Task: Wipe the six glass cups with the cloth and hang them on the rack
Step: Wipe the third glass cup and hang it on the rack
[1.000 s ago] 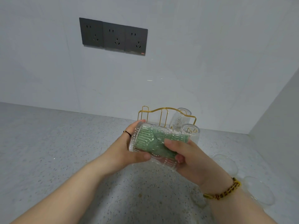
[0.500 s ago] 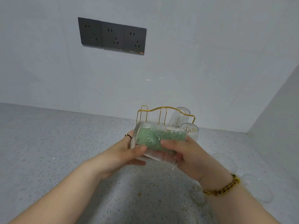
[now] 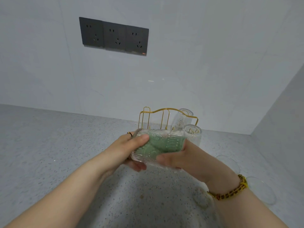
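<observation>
I hold a ribbed glass cup (image 3: 146, 157) on its side above the counter, with the green cloth (image 3: 166, 143) stuffed inside it. My left hand (image 3: 126, 150) grips the cup's open end, thumb on top. My right hand (image 3: 182, 157) grips the cup's other end from below and the right, thumb across the glass. Behind it stands the gold wire rack (image 3: 158, 116), with two cups hung upside down on its right side: one at the back (image 3: 181, 119), one in front (image 3: 193, 134). More clear cups lie on the counter at the right (image 3: 230, 162), (image 3: 263, 190).
The speckled grey counter (image 3: 49, 153) runs left and toward me. A white wall rises behind the rack, carrying a dark triple socket panel (image 3: 113, 36). A side wall (image 3: 283, 112) closes the corner on the right. Another glass (image 3: 204, 199) shows under my right wrist.
The cup has turned in my hands. My left thumb moved up onto the cup's top edge, and my right thumb dropped lower across the glass. The rack and hung cups stayed put.
</observation>
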Tool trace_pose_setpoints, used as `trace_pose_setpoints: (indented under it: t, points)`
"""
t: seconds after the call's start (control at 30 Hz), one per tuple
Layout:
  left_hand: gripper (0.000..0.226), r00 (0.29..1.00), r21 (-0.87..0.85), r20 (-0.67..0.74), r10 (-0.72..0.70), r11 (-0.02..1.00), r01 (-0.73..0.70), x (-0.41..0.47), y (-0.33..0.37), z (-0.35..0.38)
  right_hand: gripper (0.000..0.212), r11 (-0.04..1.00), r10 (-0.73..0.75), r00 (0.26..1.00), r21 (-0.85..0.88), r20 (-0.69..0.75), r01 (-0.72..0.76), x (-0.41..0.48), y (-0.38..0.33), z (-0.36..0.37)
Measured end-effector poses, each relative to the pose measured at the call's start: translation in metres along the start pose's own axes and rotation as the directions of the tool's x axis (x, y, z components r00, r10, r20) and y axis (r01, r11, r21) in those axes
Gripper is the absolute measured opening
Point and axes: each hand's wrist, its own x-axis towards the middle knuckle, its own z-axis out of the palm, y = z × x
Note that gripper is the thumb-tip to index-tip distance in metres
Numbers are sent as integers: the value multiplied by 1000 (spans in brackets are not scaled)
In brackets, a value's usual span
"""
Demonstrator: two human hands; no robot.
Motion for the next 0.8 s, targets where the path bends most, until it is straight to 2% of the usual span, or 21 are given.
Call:
trace_pose_setpoints:
  t: [0.07,0.1,0.17,0.2,0.23,0.3,0.4,0.47,0.53,0.6,0.63,0.67,0.73,0.8]
  points:
    - [41,996,21,54,-71,997,69,-1,1,1,38,992,34,998,119,-46,-29,0,3,0]
    - [43,996,12,61,-70,998,69,-2,0,1,37,970,64,997,239,-52,-49,-1,2,1]
    - [56,999,18,53,-7,1000,6,-4,-4,0,45,828,127,991,555,-38,-85,3,4,1]
    - [70,999,54,37,36,998,-38,-4,-5,-1,50,749,156,987,656,-38,-93,5,4,3]
    - [84,997,96,10,77,992,-77,-5,-4,0,54,695,168,985,713,-42,-88,5,4,3]
    - [92,983,122,-68,168,980,-159,-6,-3,1,52,675,153,988,733,-35,-79,7,1,2]
    - [85,952,95,-168,254,966,-241,-10,2,5,49,783,89,995,621,-41,-45,7,2,1]
    - [81,940,134,-201,275,959,-252,-11,2,5,51,932,18,1000,363,-7,-14,5,1,-1]
    - [71,964,52,-172,205,979,-199,-10,0,3,49,999,13,998,35,60,-15,2,-5,-1]
    - [68,998,-104,-40,41,994,-45,-9,-5,0,34,978,75,994,-202,80,-57,1,-11,-3]
    - [72,998,-126,44,-41,991,46,-9,-7,-1,27,957,99,991,-281,86,-71,0,-14,-4]
    - [80,988,-113,113,-103,987,116,-11,-7,-1,22,944,110,989,-323,95,-74,-1,-15,-6]
    - [90,974,-74,179,-141,985,156,-12,-8,-1,17,952,94,991,-299,95,-61,-1,-14,-7]
    - [91,988,-16,112,-108,994,111,-12,-5,0,16,985,79,994,-161,78,-66,-2,-12,-7]
